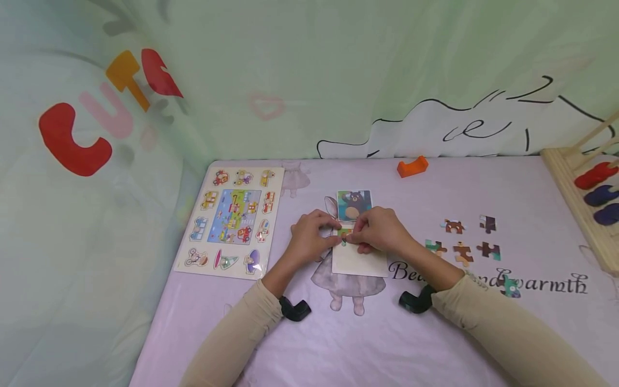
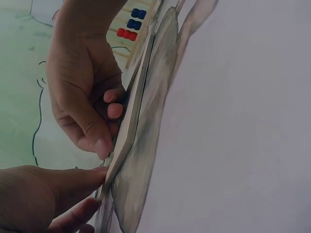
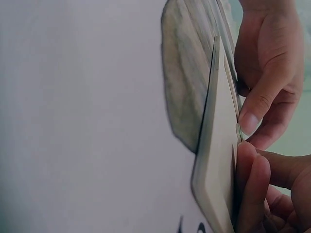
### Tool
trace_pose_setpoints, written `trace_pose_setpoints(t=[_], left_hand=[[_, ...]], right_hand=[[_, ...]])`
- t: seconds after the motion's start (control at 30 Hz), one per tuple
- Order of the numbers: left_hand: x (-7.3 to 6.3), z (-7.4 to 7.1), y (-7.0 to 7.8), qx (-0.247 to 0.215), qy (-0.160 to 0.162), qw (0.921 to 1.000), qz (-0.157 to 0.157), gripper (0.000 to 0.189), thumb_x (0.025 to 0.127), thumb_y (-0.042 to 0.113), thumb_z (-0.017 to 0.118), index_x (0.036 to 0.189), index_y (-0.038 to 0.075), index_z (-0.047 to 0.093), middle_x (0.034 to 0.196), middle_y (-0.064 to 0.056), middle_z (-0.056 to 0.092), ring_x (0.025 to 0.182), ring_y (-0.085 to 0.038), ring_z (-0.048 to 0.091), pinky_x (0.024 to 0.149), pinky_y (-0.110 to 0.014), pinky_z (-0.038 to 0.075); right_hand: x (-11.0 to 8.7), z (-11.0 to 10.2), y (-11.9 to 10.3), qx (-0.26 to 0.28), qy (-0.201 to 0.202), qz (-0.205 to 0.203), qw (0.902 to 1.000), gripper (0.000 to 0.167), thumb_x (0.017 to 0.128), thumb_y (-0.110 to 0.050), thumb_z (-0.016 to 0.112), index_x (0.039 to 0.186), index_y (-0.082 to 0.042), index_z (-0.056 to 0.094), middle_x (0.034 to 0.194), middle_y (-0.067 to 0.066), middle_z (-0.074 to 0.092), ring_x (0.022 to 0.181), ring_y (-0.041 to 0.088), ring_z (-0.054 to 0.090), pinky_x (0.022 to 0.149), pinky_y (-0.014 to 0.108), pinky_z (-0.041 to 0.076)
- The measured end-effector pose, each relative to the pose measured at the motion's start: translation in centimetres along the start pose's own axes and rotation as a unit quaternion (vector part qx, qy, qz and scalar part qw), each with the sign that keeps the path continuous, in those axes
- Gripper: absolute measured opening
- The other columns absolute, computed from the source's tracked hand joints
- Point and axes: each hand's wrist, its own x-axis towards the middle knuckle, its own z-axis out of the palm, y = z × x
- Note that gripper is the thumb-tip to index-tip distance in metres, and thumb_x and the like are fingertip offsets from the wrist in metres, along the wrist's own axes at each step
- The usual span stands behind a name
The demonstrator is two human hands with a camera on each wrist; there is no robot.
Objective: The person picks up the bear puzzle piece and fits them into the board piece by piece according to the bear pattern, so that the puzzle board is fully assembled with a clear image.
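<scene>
A cream puzzle board lies on the table, a jigsaw piece at its upper left corner. My left hand holds that corner between thumb and index finger. From the other side my right hand pinches the jigsaw piece, its fingertips hiding part of it. Both hands almost meet over the board's edge in the left wrist view. Just above the board is a bear picture card. Several loose jigsaw pieces lie to the right, one piece nearer my right forearm.
On the left lies a peg puzzle with vehicle pictures. An orange block sits near the back edge, and a wooden bead frame stands at the far right. Curtains with printed letters border the table at the back and left.
</scene>
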Motion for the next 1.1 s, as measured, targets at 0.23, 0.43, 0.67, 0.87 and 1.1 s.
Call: trace_pose_setpoints(t=[0.23,0.43,0.67,0.87,1.1], left_hand=[[0.1,0.1,-0.3,-0.022,-0.002,0.9997,-0.004,0.020,0.085,0.024,0.083,0.104,0.020,0.079,0.118,0.001,0.068,0.118,-0.025,0.057,0.103,-0.062,0.030],[0.2,0.3,-0.5,-0.027,0.002,0.9996,-0.005,0.021,0.085,0.025,0.084,0.105,0.020,0.080,0.118,0.002,0.069,0.117,-0.025,0.057,0.106,-0.063,0.030],[0.0,0.2,-0.3,-0.028,0.005,0.9995,-0.011,0.020,0.086,0.024,0.082,0.105,0.020,0.080,0.118,0.003,0.068,0.120,-0.025,0.057,0.108,-0.064,0.028],[0.0,0.1,-0.1,-0.032,0.002,0.9994,-0.009,0.020,0.086,0.023,0.082,0.105,0.019,0.080,0.119,0.002,0.068,0.120,-0.026,0.057,0.107,-0.064,0.028],[-0.1,0.0,0.0,-0.037,-0.003,0.9991,-0.022,0.020,0.086,0.022,0.083,0.105,0.019,0.080,0.121,0.001,0.068,0.122,-0.026,0.055,0.110,-0.064,0.025]], right_hand=[[-0.1,0.0,0.0,0.004,0.002,0.002,1.0000,0.021,0.085,-0.022,0.083,0.080,-0.007,0.070,0.058,0.002,0.068,0.053,0.014,0.068,0.052,0.025,0.041],[0.0,0.0,0.1,0.004,0.003,0.007,1.0000,0.021,0.085,-0.023,0.083,0.080,-0.007,0.070,0.058,0.003,0.068,0.053,0.014,0.067,0.053,0.025,0.042],[0.0,0.1,0.1,0.010,0.003,0.010,0.9999,0.020,0.085,-0.023,0.083,0.080,-0.008,0.071,0.059,0.003,0.068,0.053,0.015,0.067,0.054,0.025,0.045],[-0.1,0.0,0.3,0.015,0.005,0.007,0.9999,0.021,0.086,-0.025,0.083,0.081,-0.009,0.070,0.059,0.002,0.068,0.054,0.015,0.068,0.055,0.026,0.046],[-0.9,-1.4,0.8,0.015,0.016,-0.001,0.9998,0.018,0.088,-0.023,0.080,0.085,-0.008,0.071,0.061,0.003,0.068,0.057,0.016,0.069,0.058,0.027,0.048]])
